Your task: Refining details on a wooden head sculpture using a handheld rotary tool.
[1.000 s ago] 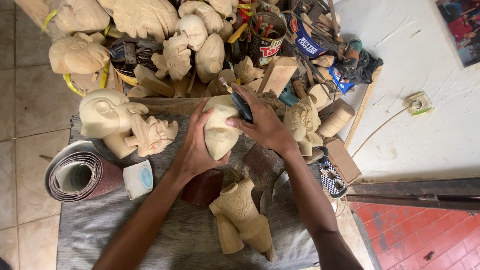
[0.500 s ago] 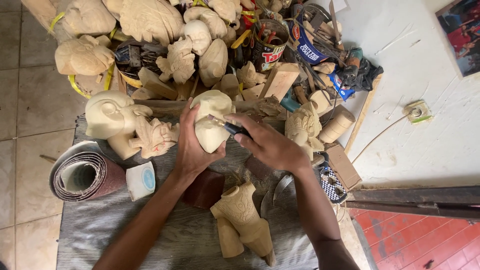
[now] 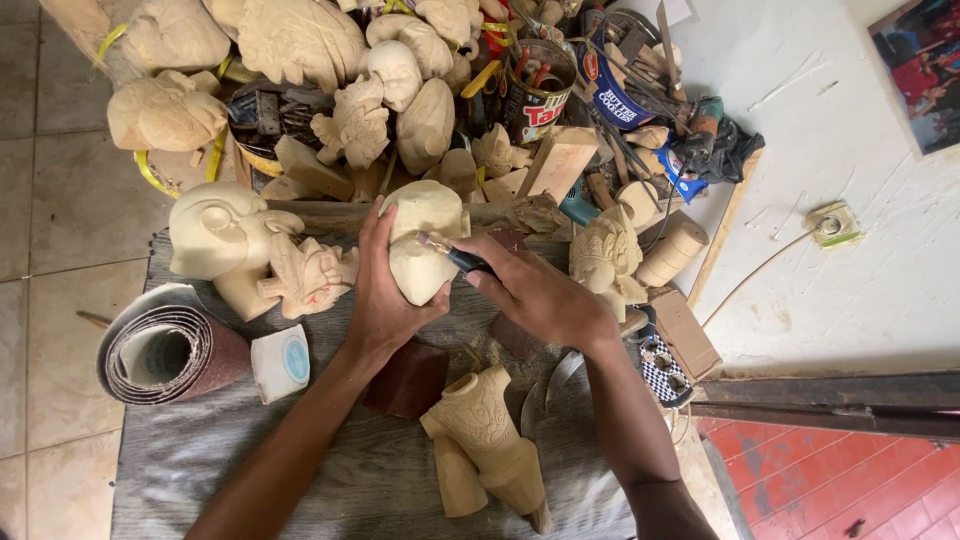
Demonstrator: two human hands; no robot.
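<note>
Nearest the camera, a pale carved wooden torso with patterned relief (image 3: pixel 485 440) lies on the grey woven cloth (image 3: pixel 300 480) that covers the worktop, beside a dark red-brown sheet of sandpaper (image 3: pixel 408 378). To the left sit a thick roll of maroon sandpaper (image 3: pixel 165 355) and a small white rounded block with a blue mark (image 3: pixel 280 362).

Just beyond, the left hand (image 3: pixel 385 300) wraps its fingers and thumb around a rounded pale wooden head carving (image 3: pixel 425 250), holding it upright above the cloth at the middle of the worktop. The right hand (image 3: pixel 540 295) is closed on a slim dark-handled carving tool (image 3: pixel 455 255), whose tip touches the upper front of the carving.

Left of the hands stands a large unfinished pale wooden bird-like figure (image 3: pixel 215 235) with a smaller leafy carved piece (image 3: pixel 310 275) touching it. Right of them stands an ornate crowned wooden head (image 3: pixel 605 255).

Farthest off, a heap of pale wooden carvings (image 3: pixel 300 50) is piled around a printed metal tin full of tools (image 3: pixel 535 85), near the white wall (image 3: pixel 850 150).
</note>
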